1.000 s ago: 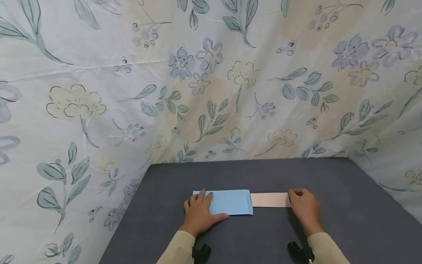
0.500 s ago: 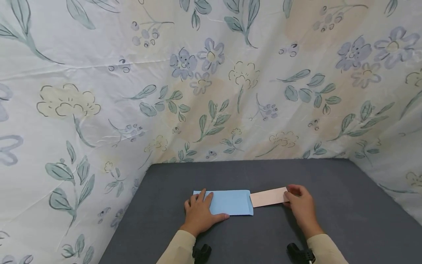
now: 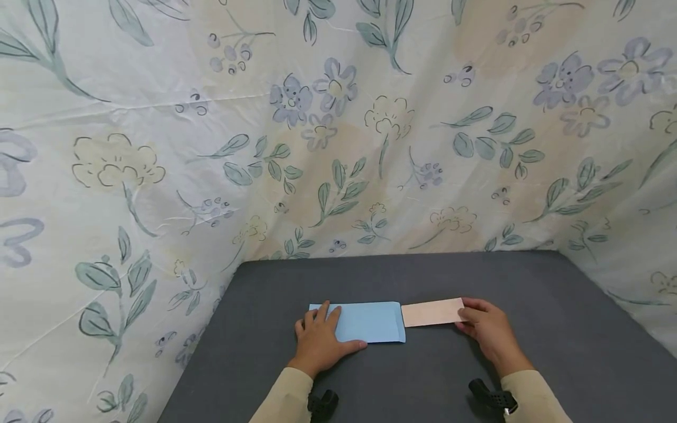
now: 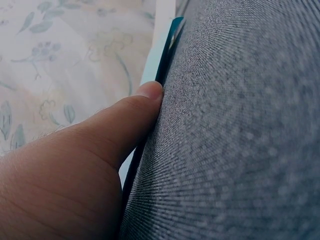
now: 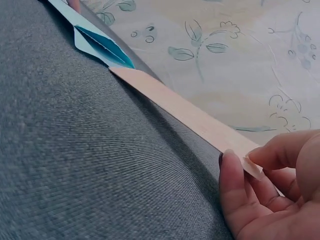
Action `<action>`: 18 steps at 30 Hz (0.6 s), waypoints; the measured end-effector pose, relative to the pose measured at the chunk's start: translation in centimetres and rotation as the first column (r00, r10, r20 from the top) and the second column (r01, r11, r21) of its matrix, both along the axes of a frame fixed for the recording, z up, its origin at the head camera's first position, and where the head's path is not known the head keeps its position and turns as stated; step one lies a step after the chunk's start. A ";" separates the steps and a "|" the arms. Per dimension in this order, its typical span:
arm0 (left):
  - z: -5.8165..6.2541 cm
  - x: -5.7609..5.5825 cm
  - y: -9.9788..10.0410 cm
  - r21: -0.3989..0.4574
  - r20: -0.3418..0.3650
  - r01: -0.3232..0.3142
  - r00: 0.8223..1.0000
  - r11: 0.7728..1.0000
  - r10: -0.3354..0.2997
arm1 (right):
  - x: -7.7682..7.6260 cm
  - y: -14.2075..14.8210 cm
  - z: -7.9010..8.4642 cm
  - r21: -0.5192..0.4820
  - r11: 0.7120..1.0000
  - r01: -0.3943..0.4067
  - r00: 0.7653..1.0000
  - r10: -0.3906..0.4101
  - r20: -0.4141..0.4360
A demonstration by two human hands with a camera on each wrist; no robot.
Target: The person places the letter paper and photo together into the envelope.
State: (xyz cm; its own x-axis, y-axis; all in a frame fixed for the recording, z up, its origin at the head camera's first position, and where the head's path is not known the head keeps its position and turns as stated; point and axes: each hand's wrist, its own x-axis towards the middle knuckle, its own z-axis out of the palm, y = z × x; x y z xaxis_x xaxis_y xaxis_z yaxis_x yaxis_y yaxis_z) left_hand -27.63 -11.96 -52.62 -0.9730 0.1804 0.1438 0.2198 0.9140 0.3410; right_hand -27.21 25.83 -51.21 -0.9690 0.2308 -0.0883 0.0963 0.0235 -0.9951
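Observation:
A light blue envelope (image 3: 370, 322) lies flat on the grey table. My left hand (image 3: 322, 343) rests on its left part with the fingers spread, the thumb along the near edge. In the left wrist view the thumb (image 4: 145, 95) presses at that edge. The mouth of the envelope (image 5: 105, 47) faces right and gapes in the right wrist view. A pale pink paper strip (image 3: 431, 312) extends from just beside that mouth to my right hand (image 3: 492, 332). Thumb and fingers pinch its right end, and the strip tilts slightly up to the right.
The dark grey table (image 3: 391, 382) spreads around the envelope. A floral curtain (image 3: 338, 147) hangs behind the table and along both sides. Black wrist cameras are strapped over both beige sleeves (image 3: 285, 393).
The right hand has changed its grip on the pink strip, tilted it, then drawn it slightly rightward; its left end now sits at the envelope's mouth. The left hand has stayed in place.

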 end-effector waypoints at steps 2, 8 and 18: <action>0.1 0.0 0.0 0.000 0.001 -0.002 1.000 1.000 0.002 | -0.1 0.1 0.0 -0.011 1.000 -0.001 1.000 0.001 -0.003; -0.2 0.0 0.1 0.020 -0.020 -0.004 1.000 1.000 0.004 | -0.2 0.2 0.0 -0.036 0.999 -0.008 1.000 0.007 -0.004; -0.4 -0.2 0.1 0.015 -0.017 -0.009 1.000 1.000 0.009 | -0.1 -0.2 0.1 -0.059 0.997 -0.054 0.999 0.053 -0.006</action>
State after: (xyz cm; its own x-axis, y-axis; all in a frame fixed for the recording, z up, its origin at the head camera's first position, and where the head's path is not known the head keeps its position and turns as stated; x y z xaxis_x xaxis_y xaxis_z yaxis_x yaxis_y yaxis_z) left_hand -27.85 -11.85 -53.05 -0.9720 0.1691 0.1632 0.2173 0.9110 0.3506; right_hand -27.36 25.61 -51.09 -0.9802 0.1731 -0.0957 0.0919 -0.0299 -0.9953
